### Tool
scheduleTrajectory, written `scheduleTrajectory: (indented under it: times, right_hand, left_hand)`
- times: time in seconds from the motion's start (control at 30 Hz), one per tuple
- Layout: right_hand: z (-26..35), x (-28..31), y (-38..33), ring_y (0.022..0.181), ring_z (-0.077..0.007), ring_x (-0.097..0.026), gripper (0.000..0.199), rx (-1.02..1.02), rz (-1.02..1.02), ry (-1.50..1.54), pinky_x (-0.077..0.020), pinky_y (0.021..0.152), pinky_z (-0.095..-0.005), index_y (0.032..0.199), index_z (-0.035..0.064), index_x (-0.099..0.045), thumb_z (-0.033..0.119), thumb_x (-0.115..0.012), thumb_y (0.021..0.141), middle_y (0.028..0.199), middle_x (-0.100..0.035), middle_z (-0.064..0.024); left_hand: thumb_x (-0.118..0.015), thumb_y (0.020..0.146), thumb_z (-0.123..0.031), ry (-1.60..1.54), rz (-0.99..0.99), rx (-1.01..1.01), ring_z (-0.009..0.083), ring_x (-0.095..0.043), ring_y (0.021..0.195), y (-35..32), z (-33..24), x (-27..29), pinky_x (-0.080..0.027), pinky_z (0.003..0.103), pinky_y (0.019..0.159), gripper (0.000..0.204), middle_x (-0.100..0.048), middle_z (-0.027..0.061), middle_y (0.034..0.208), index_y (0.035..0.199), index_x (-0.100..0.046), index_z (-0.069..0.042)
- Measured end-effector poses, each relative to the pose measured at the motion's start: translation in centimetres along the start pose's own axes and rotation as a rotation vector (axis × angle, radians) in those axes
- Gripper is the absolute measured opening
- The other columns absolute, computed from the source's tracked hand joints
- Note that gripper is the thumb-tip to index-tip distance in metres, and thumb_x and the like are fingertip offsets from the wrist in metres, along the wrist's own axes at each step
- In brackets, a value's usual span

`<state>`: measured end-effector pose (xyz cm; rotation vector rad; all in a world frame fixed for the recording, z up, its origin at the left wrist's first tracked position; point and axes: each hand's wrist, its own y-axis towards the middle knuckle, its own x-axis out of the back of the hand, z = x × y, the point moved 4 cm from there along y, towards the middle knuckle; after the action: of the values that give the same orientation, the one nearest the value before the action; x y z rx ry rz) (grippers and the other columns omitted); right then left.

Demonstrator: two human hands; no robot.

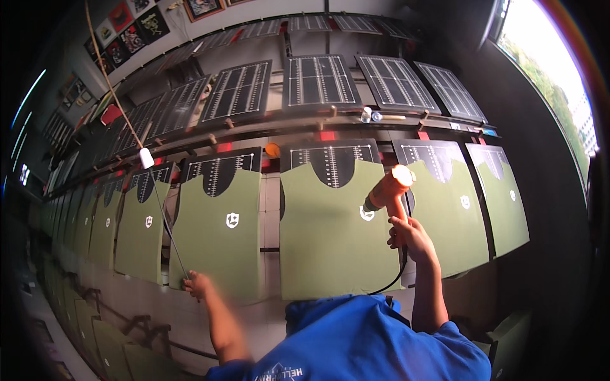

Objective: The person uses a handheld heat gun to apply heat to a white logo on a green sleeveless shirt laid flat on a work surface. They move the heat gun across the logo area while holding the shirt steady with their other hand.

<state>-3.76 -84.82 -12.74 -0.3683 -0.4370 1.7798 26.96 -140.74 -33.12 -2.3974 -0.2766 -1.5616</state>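
My right hand (413,238) is wrapped round the handle of an orange heat gun (395,195). The gun's dark nozzle points at a white shield-shaped print (366,213) on a green shirt panel (330,247). From the handle a black cord curves down toward my blue shirt. Lower left, my left hand (197,285) is closed on a thin black cable (166,222), slightly blurred, near the bottom edge of another green panel (216,247). That cable runs up to a white connector (146,158) hanging from a tan cord.
Green panels lie on black boards with white ruler marks (333,162), side by side along a long rack. Behind stands a second row of black boards (319,82). A small bottle (366,115) and a tape roll (377,117) sit on the rail between. A window (540,57) is at right.
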Motion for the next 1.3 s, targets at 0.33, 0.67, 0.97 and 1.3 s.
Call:
scheduleTrajectory:
  times: [0.33, 0.67, 0.97, 1.3]
  right_hand:
    - [-1.8, -0.6, 1.9, 0.059, -0.0128, -0.058, 0.028, -0.017, -0.008, -0.121, -0.0493, 0.057, -0.0273, 0.104, 0.0014, -0.056, 0.026, -0.064, 0.094, 0.074, -0.055, -0.0016]
    - [-1.1, -1.4, 2.7, 0.059, -0.0123, -0.057, 0.029, -0.092, 0.015, -0.131, -0.0492, 0.059, -0.0275, 0.107, -0.0001, -0.057, 0.024, -0.064, 0.092, 0.074, -0.055, -0.0009]
    - [-1.1, -2.1, 3.2, 0.059, -0.0125, -0.059, 0.023, -0.058, -0.013, -0.201, -0.0487, 0.058, -0.027, 0.097, 0.003, -0.055, 0.024, -0.063, 0.092, 0.074, -0.056, -0.0011]
    - [-0.9, -1.8, 3.2, 0.059, -0.0117, -0.059, 0.023, -0.046, -0.019, -0.18, -0.0479, 0.056, -0.0261, 0.091, 0.004, -0.054, 0.025, -0.064, 0.092, 0.073, -0.056, -0.0013]
  left_hand:
    - [-0.038, 0.099, -0.051, 0.163, -0.142, -0.024, 0.0415, -0.049, 0.119, -1.1, -0.5, -0.8, -0.044, 0.056, 0.095, 0.059, -0.043, 0.016, 0.138, 0.14, -0.04, -0.008]
    - [-0.04, 0.096, -0.054, 0.244, -0.156, 0.046, 0.0406, -0.05, 0.116, -0.3, -0.7, -1.5, -0.044, 0.055, 0.093, 0.056, -0.045, 0.0148, 0.132, 0.132, -0.044, -0.011]
    - [-0.04, 0.096, -0.053, 0.244, -0.2, 0.04, 0.0402, -0.05, 0.115, -0.4, -0.8, -1.6, -0.045, 0.055, 0.092, 0.054, -0.045, 0.014, 0.13, 0.129, -0.044, -0.011]
    - [-0.039, 0.096, -0.054, 0.234, -0.126, 0.058, 0.0401, -0.047, 0.12, -0.6, -1.0, -1.4, -0.042, 0.055, 0.095, 0.059, -0.043, 0.0142, 0.136, 0.137, -0.041, -0.012]
